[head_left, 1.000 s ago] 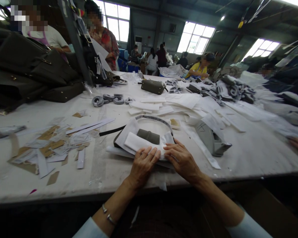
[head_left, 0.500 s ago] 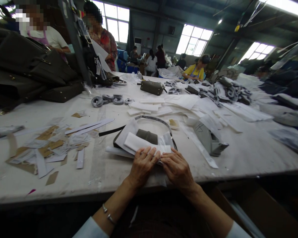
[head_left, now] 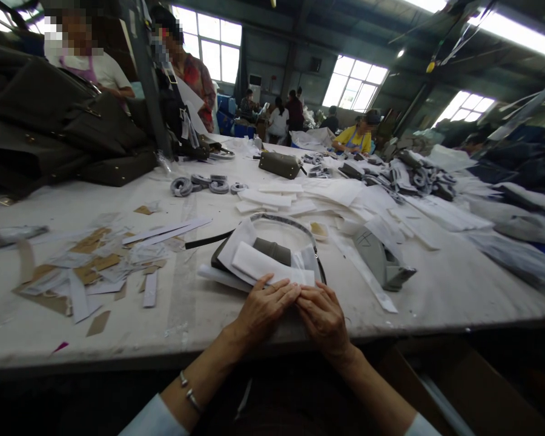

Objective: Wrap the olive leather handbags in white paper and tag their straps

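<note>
A dark olive handbag (head_left: 272,249) lies in front of me, partly covered by white packing sheets. A folded white packing sheet (head_left: 266,266) runs across its near side. My left hand (head_left: 267,306) grips the sheet's near edge, fingers together and slanting inward. Beside it my right hand (head_left: 323,315) is closed at the same edge, and the fingertips of both hands meet. My thumbs and the bag's near underside are hidden. A wrapped strap (head_left: 295,221) arches behind the bag, and a dark strap end (head_left: 209,240) sticks out left.
Paper and cardboard scraps (head_left: 91,266) lie left. A grey tape dispenser (head_left: 379,260) stands right, near a small dish (head_left: 318,230). White sheets (head_left: 300,197), rolled straps (head_left: 181,186) and another bag (head_left: 279,164) lie farther back. Dark bags (head_left: 59,121) are piled left. Co-workers stand beyond.
My hands have drawn slightly toward me along the sheet's near edge, and their fingertips have come together. The bag keeps its place on the table. The camera view has shifted a little.
</note>
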The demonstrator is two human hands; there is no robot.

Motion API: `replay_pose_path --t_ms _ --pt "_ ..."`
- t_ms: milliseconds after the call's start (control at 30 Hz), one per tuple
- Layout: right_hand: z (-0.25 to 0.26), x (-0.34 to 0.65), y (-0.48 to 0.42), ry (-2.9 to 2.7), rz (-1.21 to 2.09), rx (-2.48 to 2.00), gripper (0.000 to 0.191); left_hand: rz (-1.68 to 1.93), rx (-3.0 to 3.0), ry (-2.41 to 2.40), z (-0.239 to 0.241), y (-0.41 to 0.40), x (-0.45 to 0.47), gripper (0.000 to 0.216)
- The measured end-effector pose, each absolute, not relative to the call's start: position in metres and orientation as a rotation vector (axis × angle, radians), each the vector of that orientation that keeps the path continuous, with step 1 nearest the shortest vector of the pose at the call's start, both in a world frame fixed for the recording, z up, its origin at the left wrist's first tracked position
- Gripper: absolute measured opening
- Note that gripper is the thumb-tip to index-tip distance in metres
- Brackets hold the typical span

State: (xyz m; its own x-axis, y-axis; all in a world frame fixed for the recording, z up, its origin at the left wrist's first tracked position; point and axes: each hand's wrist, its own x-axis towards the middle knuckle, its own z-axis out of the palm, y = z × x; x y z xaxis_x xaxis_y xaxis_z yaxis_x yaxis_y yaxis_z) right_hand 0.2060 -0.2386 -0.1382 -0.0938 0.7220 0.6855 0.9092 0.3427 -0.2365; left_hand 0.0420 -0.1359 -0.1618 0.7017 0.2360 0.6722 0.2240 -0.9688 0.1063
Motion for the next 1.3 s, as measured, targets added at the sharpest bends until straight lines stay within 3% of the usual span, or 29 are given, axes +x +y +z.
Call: replay_pose_path --t_ms 100,233,367,500,833,1033,1167,1300 --pt "-0.126 0.216 -0.237 -1.821 -0.126 -1.427 0.013 1.234 2.847 0.431 -0.165 -0.137 0.045 0.032" --pt "-0.095 0.231 -0.203 -1.606 -0.021 -1.593 0.023 1.297 2.849 0.45 -0.168 -0.138 0.048 0.028" --pt "-0.076 0.237 -0.138 -1.945 0.101 -2.033 0.032 1.298 2.86 0.462 -0.171 -0.138 0.048 0.03" --pt "-0.083 0.242 -0.098 -2.147 0.219 -2.235 0.029 1.282 2.877 0.505 -0.173 -0.139 0.05 0.03" --pt "-0.091 0.261 -0.098 -2.261 0.161 -2.392 0.025 1.313 2.804 0.515 -0.173 -0.139 0.051 0.032" --pt "-0.085 0.257 -0.119 -2.221 -0.009 -2.262 0.024 1.266 2.827 0.504 -0.174 -0.139 0.051 0.032" --pt "-0.085 0.256 -0.194 -2.041 -0.258 -1.685 0.018 1.216 2.829 0.505 -0.17 -0.14 0.05 0.031" --pt "-0.102 0.245 -0.274 -2.106 -0.16 -1.39 0.017 1.171 2.828 0.489 -0.167 -0.14 0.048 0.033"
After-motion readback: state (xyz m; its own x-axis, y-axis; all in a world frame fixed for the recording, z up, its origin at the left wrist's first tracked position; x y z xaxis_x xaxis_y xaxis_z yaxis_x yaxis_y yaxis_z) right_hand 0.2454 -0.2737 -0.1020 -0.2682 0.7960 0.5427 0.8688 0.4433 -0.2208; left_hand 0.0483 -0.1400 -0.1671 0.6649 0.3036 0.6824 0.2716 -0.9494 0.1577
